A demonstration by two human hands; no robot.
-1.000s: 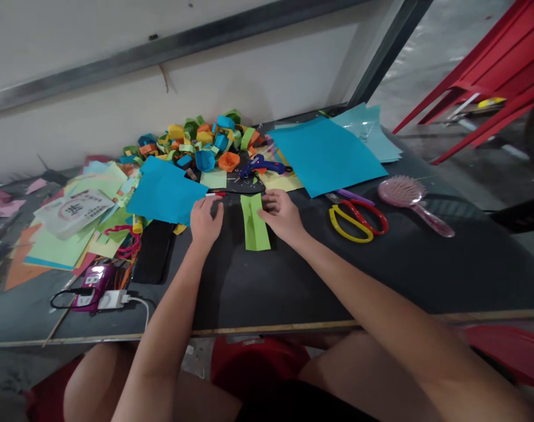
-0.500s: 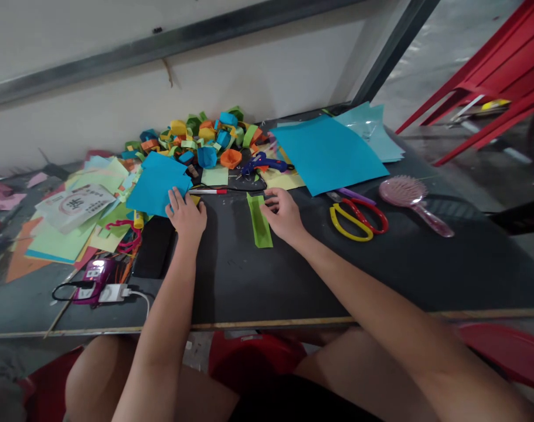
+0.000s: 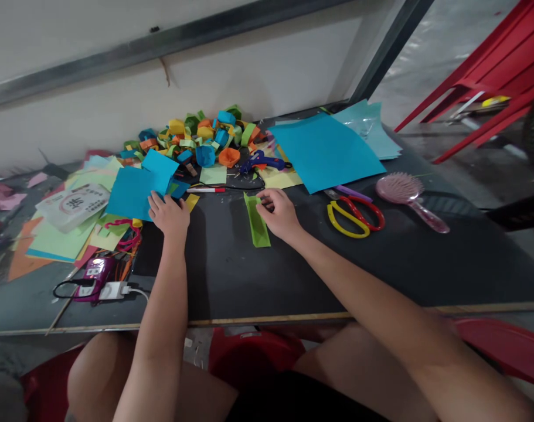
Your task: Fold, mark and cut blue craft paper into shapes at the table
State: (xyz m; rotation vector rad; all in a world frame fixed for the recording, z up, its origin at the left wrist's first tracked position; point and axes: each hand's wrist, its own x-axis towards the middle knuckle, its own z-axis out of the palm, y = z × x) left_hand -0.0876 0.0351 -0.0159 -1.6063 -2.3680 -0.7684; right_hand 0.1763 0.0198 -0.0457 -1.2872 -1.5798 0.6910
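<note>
Two bare hands work over a dark table (image 3: 235,287). The right hand (image 3: 281,215) has its fingers curled at the upper right edge of a creased green paper strip (image 3: 258,227), which lies on the tabletop between the hands, nearer the right one; whether the fingers pinch it, I cannot tell. The left hand (image 3: 169,215) is palm down with fingers spread, resting on the edge of some blue paper squares (image 3: 128,190) and gripping nothing.

Just beyond the left hand lie a yellow scrap (image 3: 192,202) and a red-and-white marker (image 3: 206,190). A dark blue glue gun (image 3: 262,161) sits beyond the strip, near a heap of folded paper pieces (image 3: 205,132) in orange, green, blue and yellow. To the right are a large blue sheet (image 3: 328,152), scissors (image 3: 349,220) with red and yellow handles, and a pink hairbrush (image 3: 401,190). Farther left, a clear package (image 3: 75,206) lies on loose coloured sheets (image 3: 55,243). A red chair (image 3: 504,64) stands past the table's right end.
</note>
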